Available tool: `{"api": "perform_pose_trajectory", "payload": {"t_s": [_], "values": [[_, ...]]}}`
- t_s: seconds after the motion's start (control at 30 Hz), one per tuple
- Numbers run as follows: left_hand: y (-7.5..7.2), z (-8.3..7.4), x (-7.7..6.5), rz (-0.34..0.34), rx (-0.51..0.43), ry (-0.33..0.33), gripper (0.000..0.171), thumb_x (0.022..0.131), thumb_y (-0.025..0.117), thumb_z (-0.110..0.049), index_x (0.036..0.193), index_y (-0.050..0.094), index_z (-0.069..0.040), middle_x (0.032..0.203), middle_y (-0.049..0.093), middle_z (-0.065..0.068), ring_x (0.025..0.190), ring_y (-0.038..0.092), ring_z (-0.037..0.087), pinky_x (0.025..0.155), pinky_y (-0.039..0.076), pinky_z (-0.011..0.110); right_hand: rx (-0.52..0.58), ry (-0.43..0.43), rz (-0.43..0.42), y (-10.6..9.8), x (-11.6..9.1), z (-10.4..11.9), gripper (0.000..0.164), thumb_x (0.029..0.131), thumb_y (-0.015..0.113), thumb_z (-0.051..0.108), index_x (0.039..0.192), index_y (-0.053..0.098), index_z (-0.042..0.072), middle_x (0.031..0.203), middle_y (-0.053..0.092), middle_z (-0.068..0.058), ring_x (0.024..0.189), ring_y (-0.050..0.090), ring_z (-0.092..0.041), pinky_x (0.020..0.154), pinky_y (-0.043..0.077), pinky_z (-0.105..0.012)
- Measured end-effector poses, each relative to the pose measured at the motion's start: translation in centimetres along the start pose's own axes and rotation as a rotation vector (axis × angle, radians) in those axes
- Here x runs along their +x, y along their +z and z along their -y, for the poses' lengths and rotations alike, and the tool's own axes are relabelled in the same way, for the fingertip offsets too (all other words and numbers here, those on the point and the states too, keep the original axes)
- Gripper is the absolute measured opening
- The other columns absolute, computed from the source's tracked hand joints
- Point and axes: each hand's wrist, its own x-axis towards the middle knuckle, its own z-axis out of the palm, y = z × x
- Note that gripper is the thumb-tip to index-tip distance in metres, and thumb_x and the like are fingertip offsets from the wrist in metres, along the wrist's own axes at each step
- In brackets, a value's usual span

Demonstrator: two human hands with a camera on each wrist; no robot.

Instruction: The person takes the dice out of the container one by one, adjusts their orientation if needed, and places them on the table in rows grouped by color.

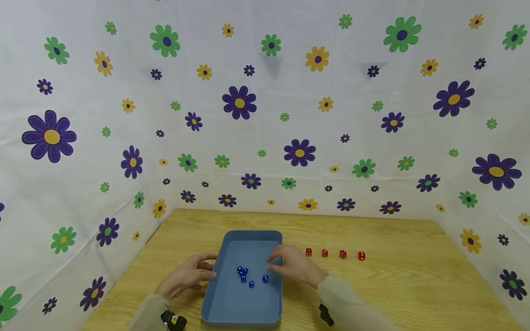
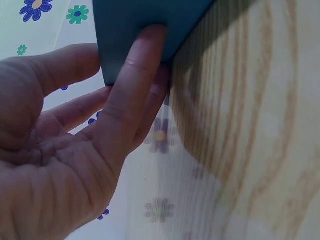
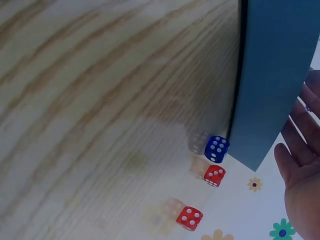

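Note:
A blue tray [image 1: 244,310] lies on the table with several blue dice [image 1: 243,278] on its floor. My left hand [image 1: 188,276] rests against the tray's outer left wall; in the left wrist view its fingers [image 2: 131,85] touch the tray side [image 2: 117,30]. Over the tray's right rim reaches my right hand [image 1: 298,265], fingers apart above the inside, with nothing visible in them. In the right wrist view, one blue die [image 3: 217,149] stands on the table beside the tray's outer wall [image 3: 270,75]; the right hand hides it in the head view.
Several red dice [image 1: 343,254] stand in a row on the wooden table [image 1: 397,285], right of the tray. White sheets with printed flowers [image 1: 299,153] enclose the table at the back and both sides.

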Motion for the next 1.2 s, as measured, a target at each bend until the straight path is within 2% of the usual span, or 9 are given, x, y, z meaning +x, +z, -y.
{"api": "perform_pose_trajectory", "payload": {"t_s": [0.07, 0.2, 0.37, 0.43, 0.6, 0.83, 1.0, 1.2], "values": [[0.0, 0.0, 0.0, -0.003, 0.005, 0.002, 0.061, 0.092, 0.066, -0.008, 0.147, 0.039, -0.003, 0.127, 0.057, 0.022, 0.099, 0.066, 0.026, 0.071, 0.060, 0.045, -0.024, -0.007, 0.010, 0.3, 0.1, 0.1, 0.018, 0.092, 0.070, 0.024, 0.104, 0.076, 0.012, 0.105, 0.073, 0.004, 0.111, 0.065, -0.018, 0.098, 0.051, -0.035], [0.0, 0.0, 0.0, 0.002, -0.004, 0.009, 0.061, 0.092, 0.066, -0.008, 0.147, 0.039, -0.003, 0.127, 0.057, 0.023, 0.099, 0.066, 0.026, 0.072, 0.060, 0.045, -0.054, -0.027, 0.030, 0.7, 0.2, 0.3, 0.019, 0.091, 0.072, 0.024, 0.104, 0.076, 0.012, 0.103, 0.072, 0.004, 0.101, 0.066, -0.014, 0.087, 0.054, -0.027], [0.1, 0.1, -0.1, 0.031, -0.020, 0.014, 0.063, 0.093, 0.066, -0.009, 0.148, 0.037, -0.002, 0.127, 0.056, 0.024, 0.099, 0.066, 0.026, 0.072, 0.060, 0.045, -0.084, -0.010, 0.066, 1.3, 0.4, 0.3, 0.024, 0.087, 0.075, 0.030, 0.105, 0.076, 0.014, 0.104, 0.071, 0.005, 0.101, 0.063, -0.010, 0.086, 0.053, -0.024], [0.1, 0.1, -0.1, 0.040, -0.024, 0.013, 0.063, 0.093, 0.066, -0.009, 0.148, 0.037, -0.002, 0.127, 0.056, 0.024, 0.100, 0.066, 0.026, 0.073, 0.060, 0.045, -0.099, -0.015, 0.078, 1.5, 0.4, 0.3, 0.027, 0.084, 0.077, 0.033, 0.104, 0.077, 0.014, 0.104, 0.071, 0.006, 0.101, 0.062, -0.009, 0.089, 0.052, -0.025], [0.1, -0.1, 0.0, 0.020, -0.026, 0.007, 0.062, 0.092, 0.066, -0.008, 0.148, 0.038, -0.003, 0.128, 0.056, 0.024, 0.101, 0.065, 0.026, 0.072, 0.060, 0.046, -0.140, -0.032, 0.076, 1.7, 0.6, 0.4, 0.031, 0.080, 0.081, 0.036, 0.102, 0.077, 0.015, 0.102, 0.071, 0.007, 0.103, 0.061, -0.010, 0.106, 0.044, -0.035], [0.1, 0.1, -0.1, 0.009, -0.031, -0.007, 0.063, 0.092, 0.067, -0.008, 0.148, 0.039, -0.003, 0.127, 0.057, 0.023, 0.099, 0.066, 0.026, 0.072, 0.060, 0.045, -0.202, -0.024, 0.094, 2.1, 0.8, 0.7, 0.033, 0.078, 0.082, 0.039, 0.101, 0.078, 0.016, 0.100, 0.071, 0.008, 0.101, 0.061, -0.009, 0.098, 0.047, -0.030], [0.1, 0.1, 0.0, 0.016, -0.030, -0.001, 0.064, 0.092, 0.067, -0.009, 0.149, 0.037, -0.004, 0.127, 0.056, 0.024, 0.098, 0.066, 0.025, 0.071, 0.060, 0.044, -0.213, -0.026, 0.114, 1.9, 0.8, 0.9, 0.029, 0.079, 0.082, 0.035, 0.099, 0.078, 0.015, 0.097, 0.072, 0.007, 0.102, 0.064, -0.010, 0.113, 0.037, -0.043], [0.0, 0.2, 0.2, 0.011, -0.019, 0.007, 0.065, 0.092, 0.067, -0.010, 0.149, 0.037, -0.004, 0.128, 0.056, 0.024, 0.098, 0.067, 0.025, 0.070, 0.060, 0.043, -0.213, -0.026, 0.124, 2.0, 0.9, 1.0, 0.022, 0.080, 0.082, 0.031, 0.094, 0.079, 0.014, 0.091, 0.073, 0.009, 0.101, 0.066, -0.009, 0.117, 0.031, -0.047]]}}
